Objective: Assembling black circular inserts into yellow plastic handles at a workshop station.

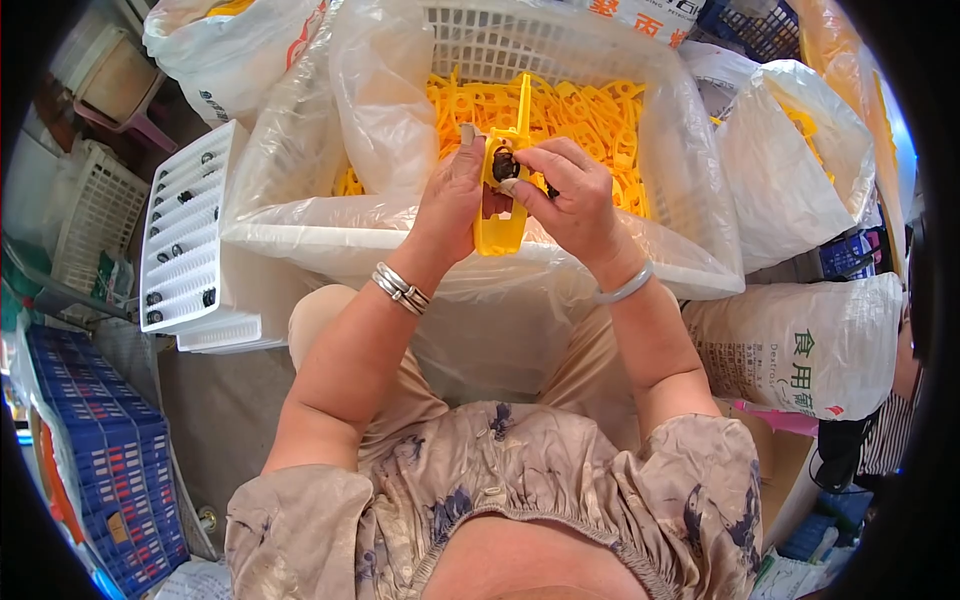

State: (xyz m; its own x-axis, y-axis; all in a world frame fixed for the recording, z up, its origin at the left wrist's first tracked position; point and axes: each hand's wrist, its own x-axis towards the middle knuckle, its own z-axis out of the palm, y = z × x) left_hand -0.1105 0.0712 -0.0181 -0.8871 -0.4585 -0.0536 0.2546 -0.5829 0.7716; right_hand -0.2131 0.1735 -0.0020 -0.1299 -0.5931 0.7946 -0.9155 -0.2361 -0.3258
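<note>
- Loose patterned blouse (pixel 500 450) nearest the lens; beige-clad knees flank the lined crate (pixel 480 40).
- Left hand (pixel 452 195) grips the yellow plastic piece (pixel 500 238) by its side, long prong pointing away, probably to steady it and leave its middle open to me.
- Right hand (pixel 572 190) pinches a black coiled part (pixel 505 165) between thumb and finger, against that middle; cannot tell how far it is seated.
- Piece is held up over the crate's near edge; similar yellow pieces (pixel 600 120) heap below, likely for short reaches.
- White tray (pixel 190 265) at my left, black coils spread out in it, seemingly for easy picking.
- Grey floor (pixel 210 400); blue basket (pixel 110 470) left, printed sack (pixel 790 345) right.
</note>
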